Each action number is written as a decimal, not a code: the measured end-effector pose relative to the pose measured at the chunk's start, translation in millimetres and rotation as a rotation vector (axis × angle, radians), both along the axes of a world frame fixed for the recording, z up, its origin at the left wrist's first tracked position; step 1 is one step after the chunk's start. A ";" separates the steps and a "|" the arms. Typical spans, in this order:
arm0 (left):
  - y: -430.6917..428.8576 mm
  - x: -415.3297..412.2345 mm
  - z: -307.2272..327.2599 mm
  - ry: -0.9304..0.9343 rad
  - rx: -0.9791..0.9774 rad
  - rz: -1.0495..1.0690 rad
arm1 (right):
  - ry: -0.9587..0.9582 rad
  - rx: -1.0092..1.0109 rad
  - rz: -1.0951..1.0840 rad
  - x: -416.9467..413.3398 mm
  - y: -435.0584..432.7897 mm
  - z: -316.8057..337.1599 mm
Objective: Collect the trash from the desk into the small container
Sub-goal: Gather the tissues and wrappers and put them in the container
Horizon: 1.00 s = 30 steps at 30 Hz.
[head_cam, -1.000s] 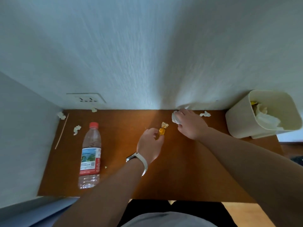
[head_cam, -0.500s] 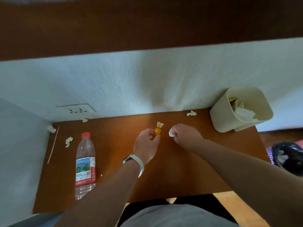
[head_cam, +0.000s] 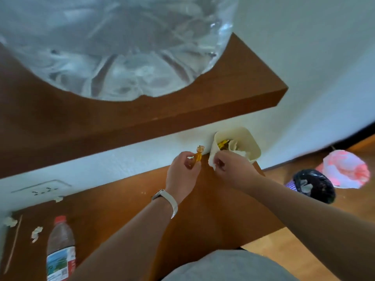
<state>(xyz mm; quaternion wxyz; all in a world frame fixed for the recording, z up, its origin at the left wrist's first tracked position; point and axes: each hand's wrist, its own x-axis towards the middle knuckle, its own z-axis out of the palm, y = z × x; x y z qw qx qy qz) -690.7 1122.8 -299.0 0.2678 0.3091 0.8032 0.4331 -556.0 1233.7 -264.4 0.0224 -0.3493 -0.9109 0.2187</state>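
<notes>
My left hand (head_cam: 182, 175) pinches an orange candy wrapper (head_cam: 197, 156) and holds it up just left of the small cream container (head_cam: 252, 148). My right hand (head_cam: 233, 169) is closed on a white tissue (head_cam: 212, 162) right at the container's near wall. The container stands at the desk's far right corner against the wall, with tissue and a yellow wrapper inside. On the brown desk (head_cam: 113, 209) at the left lie several small paper scraps (head_cam: 36, 233), a thin wooden stick (head_cam: 14, 242) and a plastic water bottle (head_cam: 60, 250) with a red cap.
A brown shelf (head_cam: 182, 110) juts out above the desk and carries a big clear plastic bag (head_cam: 113, 43). A wall socket (head_cam: 40, 188) sits at the left. On the floor to the right are a bin with a black liner (head_cam: 313, 185) and a pink-white object (head_cam: 345, 169).
Both hands have moved right, from the desk's middle to the container, carrying the wrapper and the tissue. The view has tilted up and right, bringing the shelf and floor bin into sight.
</notes>
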 end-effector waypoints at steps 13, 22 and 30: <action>87.8 22.0 47.6 0.513 -0.045 -0.284 | 0.107 -0.031 -0.051 55.8 101.0 7.4; 136.0 27.3 28.2 0.729 -0.292 -0.458 | 0.006 0.179 0.319 76.6 134.4 -17.0; 135.6 43.0 12.5 0.703 -0.336 -0.413 | 0.083 0.181 0.410 75.6 139.9 -19.9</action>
